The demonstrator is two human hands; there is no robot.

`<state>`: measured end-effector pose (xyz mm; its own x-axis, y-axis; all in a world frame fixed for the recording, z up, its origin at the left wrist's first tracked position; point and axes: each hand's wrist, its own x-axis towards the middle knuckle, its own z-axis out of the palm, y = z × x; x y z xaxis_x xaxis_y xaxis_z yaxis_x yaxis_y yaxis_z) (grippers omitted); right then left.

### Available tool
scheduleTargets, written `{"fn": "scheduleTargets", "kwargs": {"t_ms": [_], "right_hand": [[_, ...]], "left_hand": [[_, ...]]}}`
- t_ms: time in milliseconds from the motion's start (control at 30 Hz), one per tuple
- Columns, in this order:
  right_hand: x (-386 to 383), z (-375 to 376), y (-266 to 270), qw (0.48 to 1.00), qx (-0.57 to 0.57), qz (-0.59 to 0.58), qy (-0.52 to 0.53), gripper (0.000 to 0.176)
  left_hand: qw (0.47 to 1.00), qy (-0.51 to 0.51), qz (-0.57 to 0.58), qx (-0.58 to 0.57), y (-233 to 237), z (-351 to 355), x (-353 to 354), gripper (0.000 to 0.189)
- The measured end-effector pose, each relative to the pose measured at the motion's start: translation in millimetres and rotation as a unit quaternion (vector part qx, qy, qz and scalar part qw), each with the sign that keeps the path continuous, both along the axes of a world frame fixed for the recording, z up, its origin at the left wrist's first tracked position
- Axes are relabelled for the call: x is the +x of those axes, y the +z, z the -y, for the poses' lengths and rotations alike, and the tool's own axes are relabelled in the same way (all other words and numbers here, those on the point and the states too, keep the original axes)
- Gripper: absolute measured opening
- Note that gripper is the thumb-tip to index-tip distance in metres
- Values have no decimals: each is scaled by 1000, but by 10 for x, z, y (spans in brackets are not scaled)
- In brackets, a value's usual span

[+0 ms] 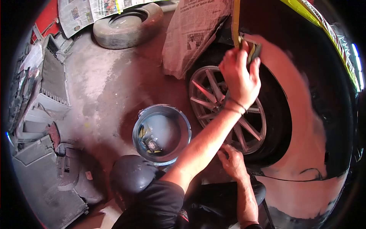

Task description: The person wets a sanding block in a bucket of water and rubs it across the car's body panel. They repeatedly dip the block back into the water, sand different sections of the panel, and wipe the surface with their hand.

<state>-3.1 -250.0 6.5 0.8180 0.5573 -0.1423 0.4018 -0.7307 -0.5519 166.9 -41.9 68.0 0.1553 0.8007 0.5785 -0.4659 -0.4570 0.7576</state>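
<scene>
My left hand (243, 78) reaches up over the wheel and is closed on a sanding block (253, 51), dark with a yellowish edge. The block sits at the upper inner edge of the car's wheel arch, where a pale sanded patch (291, 76) curves along the black fender (324, 72). Lower down, my right hand (233, 163) hangs beside the bottom of the tyre, its fingers loosely bent and apart, with nothing seen in them. A silver spoked wheel (217, 100) lies between the two hands.
A bucket (185, 121) of cloudy water with yellow-edged pieces stands left of my forearm. Newspaper (190, 34) covers the car near the wheel. Behind lies a loose tyre (126, 28). Grey car parts (42, 179) are piled at left, with a dark rounded object (131, 177) nearer me.
</scene>
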Motion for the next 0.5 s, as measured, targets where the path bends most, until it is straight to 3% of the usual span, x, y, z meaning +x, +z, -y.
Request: {"fn": "scheduleTargets", "kwargs": {"t_ms": [67,167,233,300,367,400,500], "right_hand": [[-63,-92,121,1000,8,2,-12,32],[-83,-105,129,1000,20,-12,-21,33],[-32,16,-83,1000,9,-6,0,34],[-15,-12,-90,999,12,26,16,34],[-42,-94,26,998,19,49,23,35],[-78,-160,133,999,20,42,17,33],[-73,-3,-27,999,18,21,34,31]], "left_hand": [[999,25,3,-40,139,-229,227,21],[999,-22,-21,-39,116,-77,78,27],[999,2,26,21,89,178,-134,42],[998,-2,59,24,64,110,-78,37],[1000,-17,-7,-7,122,-202,121,32],[999,14,34,0,137,-309,229,28],[1000,-12,-28,-7,62,21,-37,35]]}}
